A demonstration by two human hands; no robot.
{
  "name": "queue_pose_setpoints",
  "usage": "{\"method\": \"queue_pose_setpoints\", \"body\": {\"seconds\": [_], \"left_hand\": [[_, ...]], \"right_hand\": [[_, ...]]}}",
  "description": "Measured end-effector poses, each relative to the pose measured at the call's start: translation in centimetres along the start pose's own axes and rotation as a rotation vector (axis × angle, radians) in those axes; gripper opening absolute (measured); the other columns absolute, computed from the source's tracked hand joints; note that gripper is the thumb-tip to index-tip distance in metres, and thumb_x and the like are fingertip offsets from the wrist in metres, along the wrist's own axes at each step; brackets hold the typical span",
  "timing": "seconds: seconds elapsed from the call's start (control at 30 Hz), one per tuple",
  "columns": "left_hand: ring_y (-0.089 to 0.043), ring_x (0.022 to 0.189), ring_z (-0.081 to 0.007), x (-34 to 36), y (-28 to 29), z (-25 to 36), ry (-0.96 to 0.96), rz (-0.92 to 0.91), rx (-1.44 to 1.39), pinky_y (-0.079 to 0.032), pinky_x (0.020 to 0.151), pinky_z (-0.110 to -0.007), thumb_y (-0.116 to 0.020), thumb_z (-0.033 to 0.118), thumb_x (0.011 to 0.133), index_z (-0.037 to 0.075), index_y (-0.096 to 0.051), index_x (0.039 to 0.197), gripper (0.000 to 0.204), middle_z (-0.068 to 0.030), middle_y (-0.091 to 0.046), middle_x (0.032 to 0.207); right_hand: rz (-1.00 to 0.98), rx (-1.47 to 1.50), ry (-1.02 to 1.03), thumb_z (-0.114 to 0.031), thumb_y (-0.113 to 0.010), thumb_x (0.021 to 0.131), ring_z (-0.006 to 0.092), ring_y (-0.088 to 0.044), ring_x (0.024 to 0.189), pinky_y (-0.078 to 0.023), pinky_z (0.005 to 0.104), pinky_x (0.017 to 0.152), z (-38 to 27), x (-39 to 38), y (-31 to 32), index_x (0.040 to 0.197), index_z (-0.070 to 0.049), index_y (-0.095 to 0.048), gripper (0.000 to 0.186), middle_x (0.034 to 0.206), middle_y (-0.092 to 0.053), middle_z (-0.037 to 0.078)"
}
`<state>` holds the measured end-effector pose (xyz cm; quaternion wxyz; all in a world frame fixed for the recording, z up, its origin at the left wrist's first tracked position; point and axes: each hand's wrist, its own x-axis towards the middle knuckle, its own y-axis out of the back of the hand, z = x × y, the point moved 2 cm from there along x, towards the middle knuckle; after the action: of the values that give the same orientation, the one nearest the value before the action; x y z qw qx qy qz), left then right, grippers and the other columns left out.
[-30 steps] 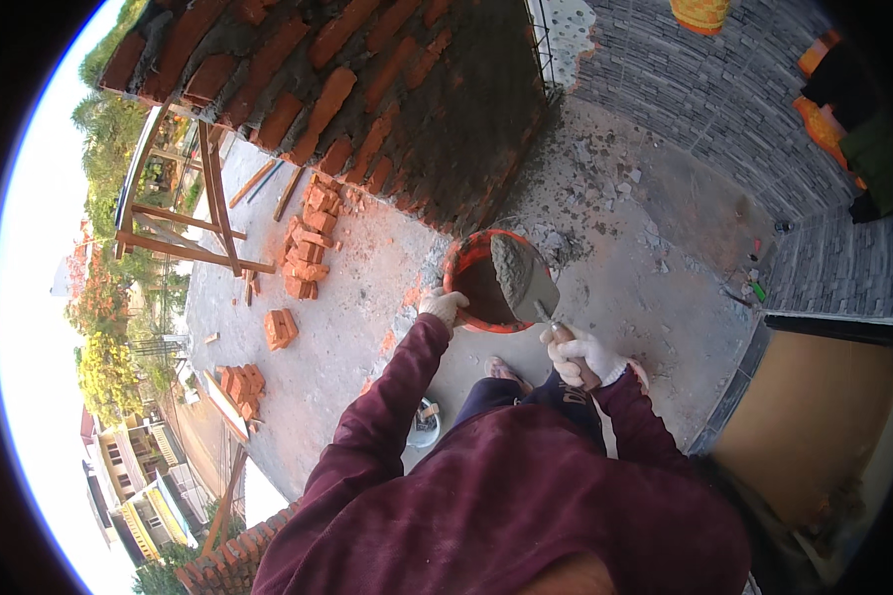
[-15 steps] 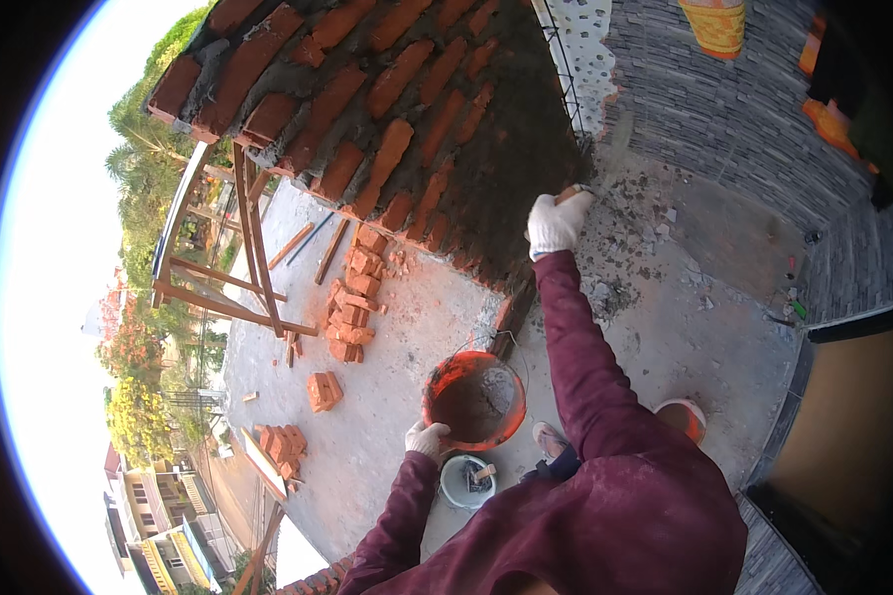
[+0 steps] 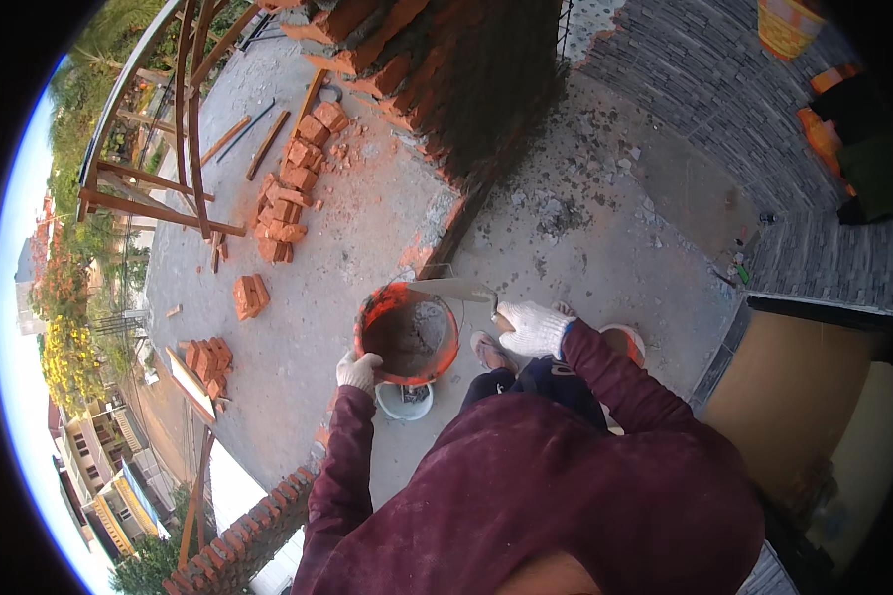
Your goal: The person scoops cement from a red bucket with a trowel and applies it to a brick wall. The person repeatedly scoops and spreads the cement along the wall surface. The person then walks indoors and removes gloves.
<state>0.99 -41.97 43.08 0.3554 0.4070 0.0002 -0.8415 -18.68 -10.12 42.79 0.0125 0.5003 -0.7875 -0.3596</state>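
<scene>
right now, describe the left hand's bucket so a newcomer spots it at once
From the brick wall at the top, follow the concrete floor down to the gloved left hand. It grips the rim of a red-orange bucket holding grey mortar. That colour sets it apart from the pale bucket partly hidden behind it.

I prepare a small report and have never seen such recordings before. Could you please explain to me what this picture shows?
There is no machine: a person works with two hands in white gloves. The view comes from a wide fisheye camera worn on the head, looking down, so straight edges bend.

The left hand grips the rim of an orange bucket with some grey material inside. The right hand holds a trowel; its blade reaches the bucket's edge, though I cannot tell whether they touch.

A pale bucket, partly hidden, is below the orange one. Loose bricks lie on the grey floor, and a brick wall stands at the top.
</scene>
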Motion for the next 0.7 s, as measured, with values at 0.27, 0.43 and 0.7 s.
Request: {"method": "queue_pose_setpoints", "body": {"seconds": [0.27, 0.43, 0.7], "left_hand": [[-0.066, 0.068, -0.0193, 0.5, -6.1, 5.5, -0.105, -0.186, 0.077, -0.059, 0.056, -0.033, -0.068, 0.002, 0.076, -0.003, -0.068, 0.103, 0.027, -0.0078, -0.067, 0.083], [-0.064, 0.064, -0.0182, 0.5, -9.4, 8.1, -0.215, -0.258, 0.185, -0.056, 0.058, -0.033, -0.07, 0.003, 0.074, -0.003, -0.069, 0.102, 0.028, -0.0078, -0.068, 0.082], [-0.067, 0.064, -0.0178, -0.3, -14.8, 10.9, -0.368, -0.284, 0.562, -0.059, 0.058, -0.034, -0.072, 0.006, 0.076, -0.003, -0.07, 0.099, 0.025, -0.0074, -0.068, 0.079]], "right_hand": [[-0.087, -0.158, -0.144, -0.017, -0.06, 0.086, 0.0449, -0.069, 0.091, -0.056, 0.0495, 0.076, 1.1, 6.4, -9.3, 0.103, 0.008, -0.058, 0.03, 0.092, -0.068, 0.033], [0.054, 0.056, -0.138, -0.022, -0.059, 0.088, 0.0488, -0.063, 0.102, -0.051, 0.0533, 0.088, 2.8, 0.8, -3.0, 0.114, 0.004, -0.056, 0.038, 0.103, -0.066, 0.033], [-0.177, 0.9, -0.519, -0.021, -0.063, 0.092, 0.0123, -0.053, 0.05, -0.045, 0.0321, 0.04, 5.2, -0.9, -2.3, 0.1, -0.003, -0.055, 0.021, 0.065, -0.052, 0.003]]}}
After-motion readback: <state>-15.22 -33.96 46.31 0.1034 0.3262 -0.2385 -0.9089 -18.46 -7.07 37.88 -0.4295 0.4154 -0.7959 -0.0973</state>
